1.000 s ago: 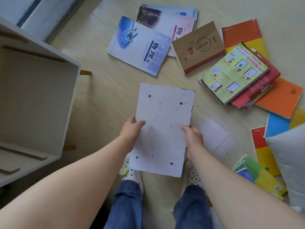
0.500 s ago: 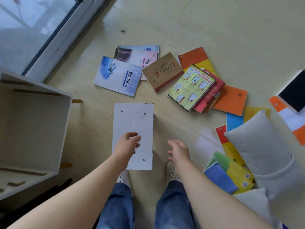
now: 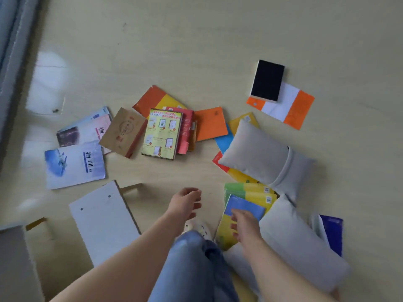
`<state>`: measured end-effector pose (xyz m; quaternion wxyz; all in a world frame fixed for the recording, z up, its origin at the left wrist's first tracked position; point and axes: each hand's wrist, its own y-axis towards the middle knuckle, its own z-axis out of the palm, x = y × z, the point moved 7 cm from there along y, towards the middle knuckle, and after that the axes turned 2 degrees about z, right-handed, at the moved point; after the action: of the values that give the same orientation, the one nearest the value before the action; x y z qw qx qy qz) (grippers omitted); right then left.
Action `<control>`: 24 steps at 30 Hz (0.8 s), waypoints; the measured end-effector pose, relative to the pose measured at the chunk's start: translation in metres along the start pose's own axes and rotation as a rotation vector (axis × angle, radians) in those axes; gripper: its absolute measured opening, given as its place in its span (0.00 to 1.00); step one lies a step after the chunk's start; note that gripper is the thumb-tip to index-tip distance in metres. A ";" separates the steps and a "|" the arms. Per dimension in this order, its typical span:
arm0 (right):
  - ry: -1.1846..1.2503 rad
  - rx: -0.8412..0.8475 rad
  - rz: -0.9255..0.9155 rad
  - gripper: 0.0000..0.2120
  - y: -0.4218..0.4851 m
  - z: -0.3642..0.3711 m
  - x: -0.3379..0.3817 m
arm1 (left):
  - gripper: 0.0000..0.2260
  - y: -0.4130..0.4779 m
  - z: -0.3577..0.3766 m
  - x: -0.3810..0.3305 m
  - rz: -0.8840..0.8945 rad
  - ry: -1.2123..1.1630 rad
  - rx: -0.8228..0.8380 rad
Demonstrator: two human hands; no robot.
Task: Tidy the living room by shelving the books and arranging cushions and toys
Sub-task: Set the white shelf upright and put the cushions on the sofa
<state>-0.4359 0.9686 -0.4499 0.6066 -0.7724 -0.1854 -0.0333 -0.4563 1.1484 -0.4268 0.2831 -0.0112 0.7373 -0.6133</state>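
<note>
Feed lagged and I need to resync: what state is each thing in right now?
Left hand: open, empty.
Right hand: open, over blue book.
Board: flat on floor, unheld.
Blue book: closed, atop yellow books.
Cushion: lying on red-yellow book.
Black book: closed, on striped book.

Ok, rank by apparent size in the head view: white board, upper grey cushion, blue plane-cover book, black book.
1. White board and upper grey cushion: too alike to rank, board nearer the camera.
2. Blue plane-cover book.
3. Black book.
</note>
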 end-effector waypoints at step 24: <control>1.004 -0.200 0.337 0.04 0.035 -0.041 -0.128 | 0.04 0.049 0.192 0.017 0.014 1.286 0.555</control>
<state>-0.5359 0.8916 -0.5073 0.5412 -0.7345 0.2579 -0.3181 -0.3716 0.9820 -0.4948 -0.2130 0.4312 0.5747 -0.6622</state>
